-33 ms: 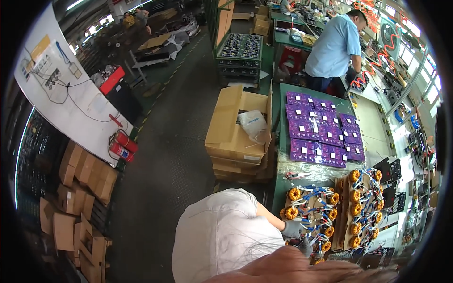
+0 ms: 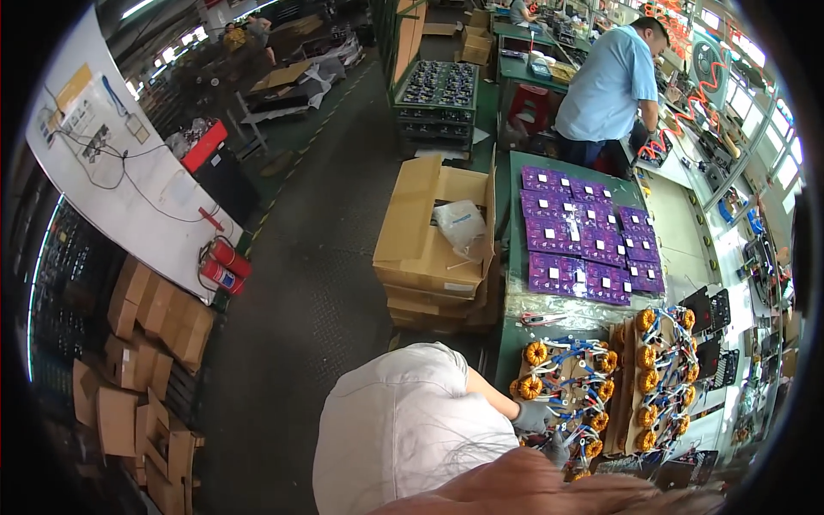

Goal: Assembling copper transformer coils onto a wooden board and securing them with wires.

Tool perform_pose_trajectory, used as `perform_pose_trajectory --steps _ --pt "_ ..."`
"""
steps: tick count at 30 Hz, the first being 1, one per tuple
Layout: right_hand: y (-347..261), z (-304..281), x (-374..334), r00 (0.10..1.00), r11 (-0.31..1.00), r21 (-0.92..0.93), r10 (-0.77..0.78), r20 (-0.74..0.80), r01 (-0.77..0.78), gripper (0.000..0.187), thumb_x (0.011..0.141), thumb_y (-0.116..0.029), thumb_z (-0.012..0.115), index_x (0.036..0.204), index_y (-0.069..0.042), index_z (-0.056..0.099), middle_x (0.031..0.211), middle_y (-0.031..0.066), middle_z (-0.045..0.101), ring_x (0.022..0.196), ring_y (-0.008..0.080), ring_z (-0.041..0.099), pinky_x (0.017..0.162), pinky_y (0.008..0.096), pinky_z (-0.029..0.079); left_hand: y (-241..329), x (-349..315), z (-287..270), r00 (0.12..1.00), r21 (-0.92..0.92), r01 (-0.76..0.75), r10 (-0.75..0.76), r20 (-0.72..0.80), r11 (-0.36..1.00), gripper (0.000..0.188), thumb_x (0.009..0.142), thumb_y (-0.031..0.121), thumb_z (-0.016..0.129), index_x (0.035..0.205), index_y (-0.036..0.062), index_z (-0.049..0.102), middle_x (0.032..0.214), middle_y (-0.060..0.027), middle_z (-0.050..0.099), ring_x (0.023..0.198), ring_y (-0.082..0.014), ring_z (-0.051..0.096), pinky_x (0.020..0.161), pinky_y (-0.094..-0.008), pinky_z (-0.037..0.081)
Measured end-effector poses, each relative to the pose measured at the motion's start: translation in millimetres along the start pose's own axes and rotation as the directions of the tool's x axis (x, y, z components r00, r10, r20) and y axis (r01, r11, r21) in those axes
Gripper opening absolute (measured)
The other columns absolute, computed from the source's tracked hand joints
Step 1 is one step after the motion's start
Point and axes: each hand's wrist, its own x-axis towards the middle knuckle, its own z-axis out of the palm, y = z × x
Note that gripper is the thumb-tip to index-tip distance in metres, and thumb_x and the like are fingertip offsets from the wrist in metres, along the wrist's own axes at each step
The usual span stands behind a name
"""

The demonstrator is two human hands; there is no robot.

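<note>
My left hand [image 2: 533, 418], in a grey glove, reaches out from a white sleeve [image 2: 416, 429] to a group of orange wound ring coils [image 2: 530, 388] with blue, white and red wire leads. Its fingers are among the leads, too small to show their grip. Close by, nearer to me, is my right hand [image 2: 557, 448], also in a grey glove. It touches or hovers over the same coils; dark hair in front hides part of it. The coils lie on brown cardboard [image 2: 562, 371]. To the right, a second cardboard piece [image 2: 626, 390] carries more such coils.
Purple circuit boards [image 2: 571, 232] lie in rows on the green bench [image 2: 512, 339], beyond a small red-handled tool [image 2: 542, 318]. An opened carton [image 2: 403, 215] stands left of the bench. A co-worker in a light blue shirt [image 2: 608, 81] works further off. Fire extinguishers [image 2: 225, 266] stand by the white panel.
</note>
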Motion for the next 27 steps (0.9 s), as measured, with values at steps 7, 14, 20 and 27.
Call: perform_pose_trajectory --steps 7,14,20,27 --pt "4 -1 -13 0.998 1.0 0.014 0.0 -0.056 0.001 0.017 0.08 -0.013 0.069 0.086 0.003 0.064 0.07 0.0017 0.059 0.059 0.0097 0.05 0.054 0.0246 0.039 4 0 4 0.999 0.008 0.035 -0.035 -0.032 0.999 0.021 0.067 0.021 0.065 0.079 0.0043 0.063 0.073 -0.0129 0.064 0.066 -0.0258 0.061 0.058 -0.038 0.046" --pt "-7 6 -22 0.995 1.0 0.009 0.023 -0.099 -0.022 0.019 0.079 -0.011 0.069 0.089 0.005 0.064 0.074 0.0033 0.06 0.062 0.011 0.053 0.057 0.0249 0.043 0 3 9 1.0 0.025 0.014 -0.014 0.008 1.0 0.021 0.064 0.022 0.069 0.078 0.0058 0.065 0.075 -0.0136 0.065 0.07 -0.0277 0.062 0.059 -0.0391 0.046" --pt "-2 2 -16 0.997 0.999 -0.028 0.027 -0.078 -0.03 0.019 0.079 -0.011 0.068 0.089 0.005 0.064 0.075 0.0037 0.061 0.063 0.0112 0.053 0.057 0.0246 0.043 5 1 8 0.999 0.054 -0.014 0.015 -0.032 0.998 0.021 0.064 0.023 0.068 0.078 0.0067 0.065 0.076 -0.0138 0.065 0.071 -0.0295 0.062 0.06 -0.0398 0.046" --pt "-24 23 -21 0.999 0.999 -0.04 0.033 -0.042 -0.035 0.019 0.08 -0.012 0.068 0.088 0.005 0.063 0.076 0.0043 0.061 0.064 0.0113 0.054 0.058 0.0245 0.043 9 -5 -7 0.997 0.079 0.021 -0.015 -0.076 0.997 0.018 0.067 0.02 0.065 0.078 0.0066 0.066 0.078 -0.0141 0.065 0.074 -0.0303 0.062 0.064 -0.0394 0.047"
